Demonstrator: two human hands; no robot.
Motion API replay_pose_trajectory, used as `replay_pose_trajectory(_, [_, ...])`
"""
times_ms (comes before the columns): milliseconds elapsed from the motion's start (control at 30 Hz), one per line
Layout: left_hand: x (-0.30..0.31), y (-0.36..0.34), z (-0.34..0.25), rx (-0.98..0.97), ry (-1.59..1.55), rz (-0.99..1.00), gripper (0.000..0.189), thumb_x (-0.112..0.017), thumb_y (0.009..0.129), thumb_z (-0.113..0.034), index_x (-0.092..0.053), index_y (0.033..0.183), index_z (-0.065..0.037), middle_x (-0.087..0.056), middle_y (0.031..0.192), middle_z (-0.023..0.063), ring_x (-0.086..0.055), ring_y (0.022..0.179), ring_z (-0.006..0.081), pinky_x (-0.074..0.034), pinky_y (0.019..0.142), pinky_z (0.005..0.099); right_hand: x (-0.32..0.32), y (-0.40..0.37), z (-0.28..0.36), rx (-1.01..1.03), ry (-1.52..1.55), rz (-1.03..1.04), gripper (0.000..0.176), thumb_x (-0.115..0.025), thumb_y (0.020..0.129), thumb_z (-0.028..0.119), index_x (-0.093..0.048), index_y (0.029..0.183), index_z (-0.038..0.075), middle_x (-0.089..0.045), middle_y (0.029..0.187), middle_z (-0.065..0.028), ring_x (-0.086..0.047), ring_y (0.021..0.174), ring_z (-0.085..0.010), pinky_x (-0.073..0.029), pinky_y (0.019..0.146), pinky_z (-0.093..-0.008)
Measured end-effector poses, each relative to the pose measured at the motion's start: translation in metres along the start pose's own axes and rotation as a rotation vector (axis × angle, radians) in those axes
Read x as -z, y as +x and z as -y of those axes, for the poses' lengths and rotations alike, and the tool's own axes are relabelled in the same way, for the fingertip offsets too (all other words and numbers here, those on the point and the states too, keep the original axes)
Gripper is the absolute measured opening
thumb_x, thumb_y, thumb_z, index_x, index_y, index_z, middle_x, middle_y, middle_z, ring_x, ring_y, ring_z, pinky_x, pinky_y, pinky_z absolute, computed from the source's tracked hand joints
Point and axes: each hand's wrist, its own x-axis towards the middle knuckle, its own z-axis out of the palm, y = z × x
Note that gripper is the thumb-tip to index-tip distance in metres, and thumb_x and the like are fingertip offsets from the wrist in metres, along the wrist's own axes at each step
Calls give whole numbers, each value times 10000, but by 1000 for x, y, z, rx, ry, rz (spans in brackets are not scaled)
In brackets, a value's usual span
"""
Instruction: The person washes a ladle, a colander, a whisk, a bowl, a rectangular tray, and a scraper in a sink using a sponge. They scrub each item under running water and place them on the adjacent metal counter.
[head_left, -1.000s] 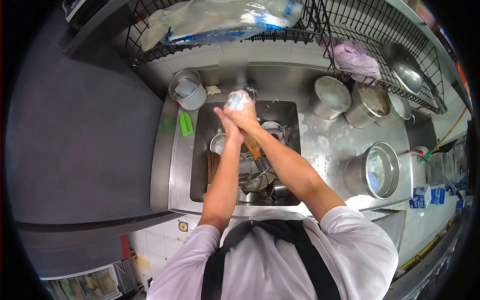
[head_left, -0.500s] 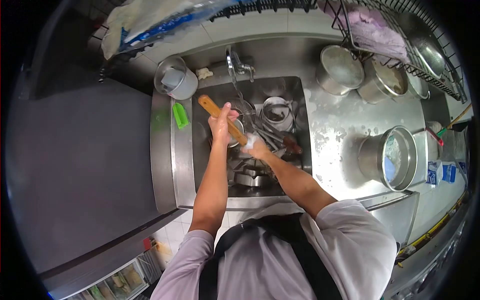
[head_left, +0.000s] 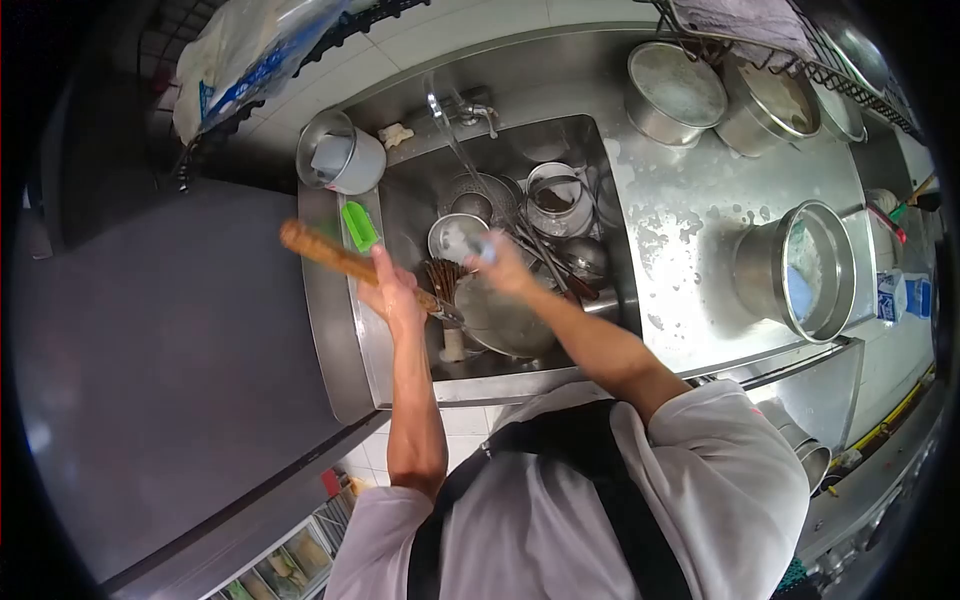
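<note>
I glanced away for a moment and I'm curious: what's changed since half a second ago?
The wooden handle, in the left hand, has swung left, its end now past the left edge of the sink. The right hand has come off it, holding a pale pad. The green scoop and steel pots stayed put.

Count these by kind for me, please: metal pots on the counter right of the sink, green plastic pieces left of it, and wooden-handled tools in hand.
Metal pots: 4, one partly hidden
Green plastic piece: 1
Wooden-handled tool, in the left hand: 1
Total: 6
</note>
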Motion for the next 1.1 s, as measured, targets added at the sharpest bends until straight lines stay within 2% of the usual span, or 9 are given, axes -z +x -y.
replay_pose_trajectory(100, [19, 10, -27, -121, -143, -43, 390, -658, 955, -303, -439, 701, -104, -361, 548, -30, -351, 451, 96, -295, 415, 287, -63, -55, -25, 14, 164, 438, 701, -438, 988, 558, -326, 1497, 90, -253, 1564, -207, -211, 1469, -338, -202, 1193, -436])
replay_pose_trajectory(233, [51, 15, -77, -80, -204, 48, 490, -596, 984, -369, -341, 636, -136, -295, 538, -25, -296, 474, 107, -289, 472, 288, 23, -50, 36, 161, -526, 855, 610, -522, 946, 389, -355, 1477, 139, -295, 1512, -198, -289, 1391, -371, -248, 1144, -484])
replay_pose_trajectory(267, [54, 12, -82, -122, -209, 192, 500, -576, 988, -403, -334, 638, -140, -275, 541, -22, -274, 481, 111, -278, 493, 288, 36, -39, 50, 222, -852, 836, 595, -558, 925, 333, -379, 1462, 147, -336, 1480, -204, -329, 1360, -384, -267, 1128, -492])
replay_pose_trajectory(400, [44, 6, -95, -119, -289, 242, 494, -565, 991, -418, -346, 645, -142, -268, 547, -24, -274, 491, 111, -277, 512, 290, -25, -31, 31, 256, -244, 207, 493, -614, 779, 98, -510, 1259, 51, -454, 1256, -211, -427, 1210, -410, -338, 1052, -494])
replay_pose_trajectory(567, [43, 13, -130, 8, -330, 434, 502, -527, 997, -460, -348, 647, -149, -264, 544, -26, -280, 502, 106, -287, 532, 284, -1, 7, 40, 883, -300, 358, 402, -630, 747, 107, -570, 1144, 100, -487, 1184, -155, -449, 1154, -359, -364, 991, -494])
replay_pose_trajectory(733, [49, 23, -167, -108, -359, 448, 504, -483, 1013, -469, -343, 641, -159, -269, 527, -35, -251, 483, 112, -287, 516, 284, 30, 28, 41, 635, -592, 119, 319, -667, 743, 118, -603, 1055, 112, -509, 1146, -124, -462, 1119, -344, -395, 926, -491])
replay_pose_trajectory(833, [35, 18, -150, -60, -370, 446, 506, -477, 1016, -468, -343, 639, -159, -268, 527, -34, -248, 484, 112, -284, 517, 285, -13, 35, 60, 712, -285, -126, 320, -673, 732, 95, -618, 1045, 132, -534, 1095, -104, -474, 1088, -328, -409, 904, -476])
replay_pose_trajectory(967, [33, 20, -148, -40, -345, 488, 494, -482, 1013, -471, -357, 647, -164, -269, 531, -34, -251, 483, 110, -281, 516, 282, 18, 51, 54, 885, -382, 15, 237, -650, 751, 64, -656, 977, 136, -548, 1069, -99, -484, 1074, -329, -412, 896, -475])
replay_pose_trajectory(1100, [55, 36, -149, -159, -372, 403, 475, -500, 1007, -474, -374, 665, -169, -272, 536, -30, -265, 480, 103, -275, 509, 274, 48, 25, 35, 509, -682, 207, 268, -638, 752, 51, -677, 1000, 143, -568, 1081, -106, -513, 1054, -328, -418, 897, -469])
